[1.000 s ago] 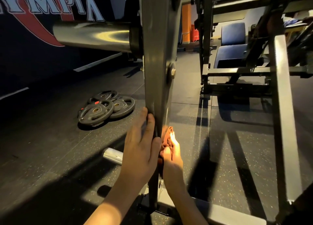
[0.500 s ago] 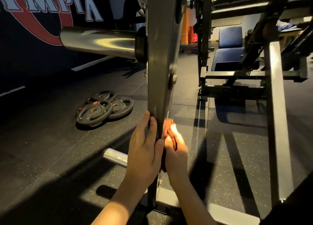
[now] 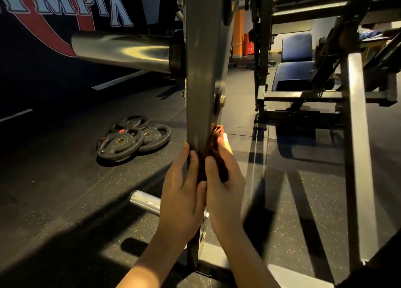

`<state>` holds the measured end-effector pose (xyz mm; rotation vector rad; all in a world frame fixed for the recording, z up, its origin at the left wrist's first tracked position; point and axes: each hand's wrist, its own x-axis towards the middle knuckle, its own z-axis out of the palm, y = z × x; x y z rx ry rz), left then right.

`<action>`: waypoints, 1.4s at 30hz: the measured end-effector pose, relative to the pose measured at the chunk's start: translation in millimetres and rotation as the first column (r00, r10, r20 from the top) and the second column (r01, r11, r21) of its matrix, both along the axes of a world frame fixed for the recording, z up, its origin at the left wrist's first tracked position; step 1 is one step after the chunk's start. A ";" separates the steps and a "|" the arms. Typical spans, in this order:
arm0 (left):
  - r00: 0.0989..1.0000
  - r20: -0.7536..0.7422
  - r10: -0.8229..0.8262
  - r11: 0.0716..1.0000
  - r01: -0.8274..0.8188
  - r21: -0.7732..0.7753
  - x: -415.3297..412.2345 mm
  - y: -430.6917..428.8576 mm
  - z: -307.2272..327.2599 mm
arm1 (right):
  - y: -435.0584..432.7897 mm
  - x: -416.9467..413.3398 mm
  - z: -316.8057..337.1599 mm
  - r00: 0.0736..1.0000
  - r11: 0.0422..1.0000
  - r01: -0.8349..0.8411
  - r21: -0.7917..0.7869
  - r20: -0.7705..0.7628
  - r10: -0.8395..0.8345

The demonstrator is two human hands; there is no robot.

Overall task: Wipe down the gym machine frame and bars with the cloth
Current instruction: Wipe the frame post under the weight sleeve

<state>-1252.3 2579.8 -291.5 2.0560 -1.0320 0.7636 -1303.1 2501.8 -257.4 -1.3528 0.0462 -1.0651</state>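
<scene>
Dim gym room: dark speckled rubber floor (image 3: 65,201) crossed by bands of light and shadow, black wall banner (image 3: 54,12) with large pale letters at upper left. Stacked on that floor, left of centre, three overlapping weight plates (image 3: 130,140). Nearer, at lower centre, a short chrome peg (image 3: 145,201) jutting left beside the pale base foot (image 3: 214,256). At upper right, a blue padded seat (image 3: 293,70) inside further dark framework, with a pale slanted bar (image 3: 358,157) down the right side. Far back at top centre, a person (image 3: 169,5) in dark clothing, mostly hidden.

Dead centre, the grey upright post (image 3: 201,70) of the machine, with a thick chrome sleeve (image 3: 121,49) sticking out to its left and a bolt (image 3: 222,100) on its right face. Reddish-brown cloth (image 3: 217,133) bunched against the post's right face, just below that bolt, pinched between thumb and curled fingers (image 3: 225,148) of the right hand (image 3: 223,192). Left hand (image 3: 180,196) flat on the opposite edge, fingers (image 3: 184,157) straight and pressed along the metal, holding nothing.

By the look of it, partway up this one post. No streaks or damp marks to separate wiped metal from unwiped, so cannot tell how much is finished. Probably left to do: the upper post, chrome sleeve, pale slanted bar and the rest of the framework.
</scene>
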 end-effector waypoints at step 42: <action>0.999 0.045 0.029 0.999 -0.030 0.016 -2.7 0.2 -0.5 | -26.4 27.3 -22.5 0.989 0.984 0.148 -0.096 0.002 -0.149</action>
